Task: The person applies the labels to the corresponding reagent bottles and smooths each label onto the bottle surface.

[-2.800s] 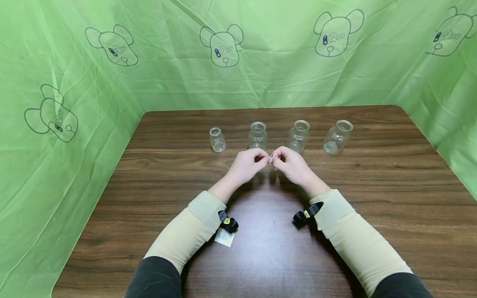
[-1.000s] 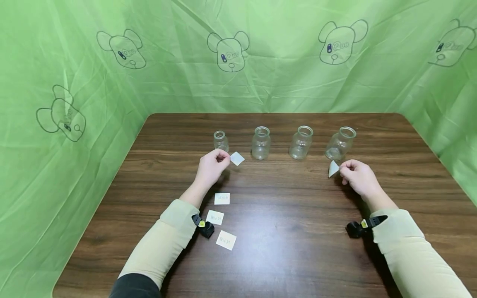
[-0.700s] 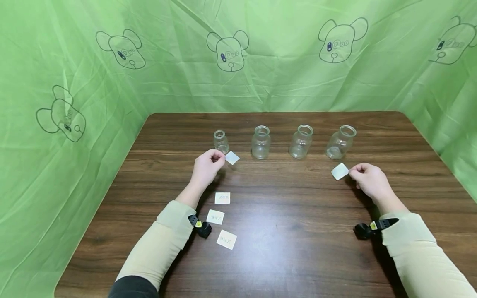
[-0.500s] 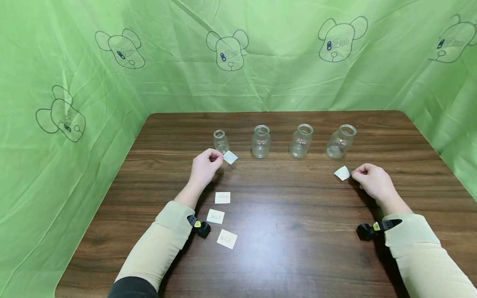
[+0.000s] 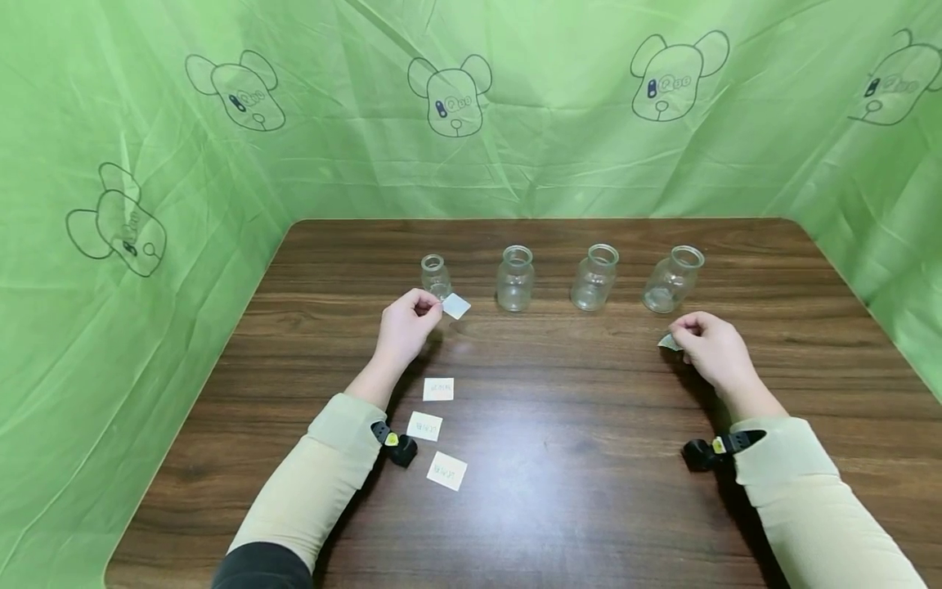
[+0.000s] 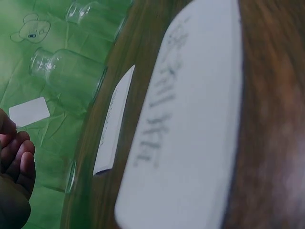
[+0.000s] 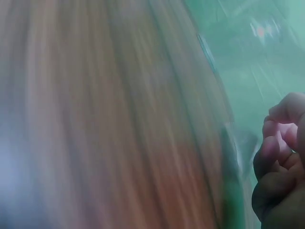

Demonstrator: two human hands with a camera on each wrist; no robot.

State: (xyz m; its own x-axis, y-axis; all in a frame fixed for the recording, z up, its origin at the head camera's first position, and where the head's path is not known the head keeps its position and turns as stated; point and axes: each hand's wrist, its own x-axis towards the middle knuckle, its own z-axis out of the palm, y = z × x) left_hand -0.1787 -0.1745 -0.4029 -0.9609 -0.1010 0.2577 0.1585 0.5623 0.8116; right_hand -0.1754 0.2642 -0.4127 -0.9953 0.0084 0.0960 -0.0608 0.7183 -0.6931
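Observation:
My left hand (image 5: 401,331) pinches a small white label (image 5: 457,306) by one corner, just in front of the smallest glass jar (image 5: 434,280). In the left wrist view that label (image 6: 29,113) has rounded corners and no visible writing. My right hand (image 5: 712,352) pinches a small curled piece of pale paper (image 5: 668,343) in front of the rightmost jar (image 5: 670,282); its writing, if any, cannot be made out. In the right wrist view the fingers (image 7: 274,148) are bent together, and the paper is not visible there.
Two more open glass jars (image 5: 515,282) stand between the outer ones in a row. Three white labels with handwriting lie beside the left forearm: a far one (image 5: 438,389), a middle one (image 5: 424,426) and a near one (image 5: 446,471). Green cloth (image 5: 515,106) hangs behind the wooden table.
The hands, together at a small thing near the middle, have parted, each with a paper piece. The right hand went outward, then lately back left and up, its piece curling. The left stays nearly still.

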